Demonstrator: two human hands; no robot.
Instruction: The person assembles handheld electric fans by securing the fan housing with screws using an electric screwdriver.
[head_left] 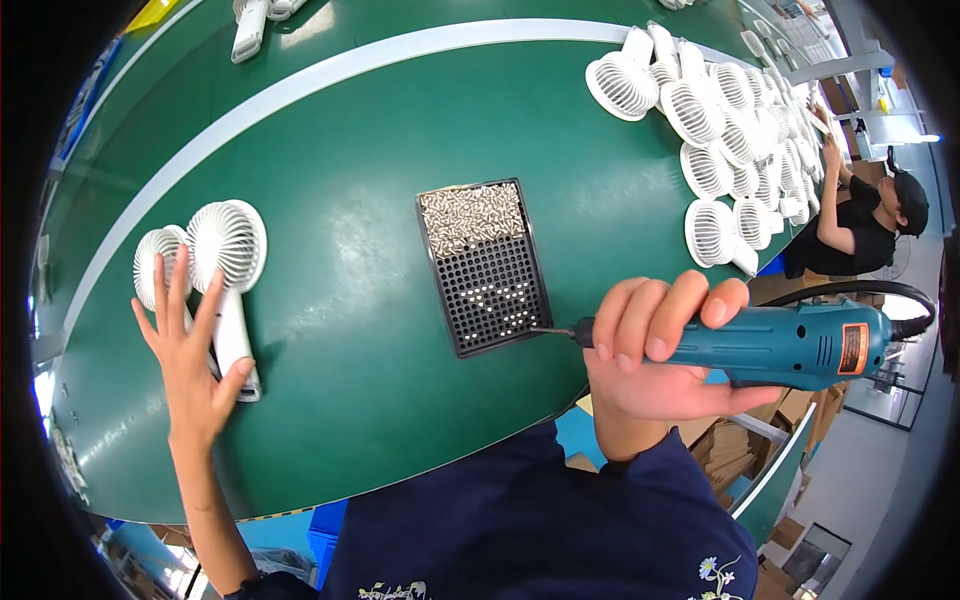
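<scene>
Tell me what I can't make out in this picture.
In the head view:
Screwdriver grip: partly hidden by the right hand. Its tip is too small to tell whether it touches a screw.
Leftmost fan: handle mostly hidden by the left hand and neighbouring fan.
Fan pile: overlapping prevents a sure count.
White item: cut off by the upper edge.

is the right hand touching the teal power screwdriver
Touching: the head view shows the right hand wrapped around the teal power screwdriver.
</scene>
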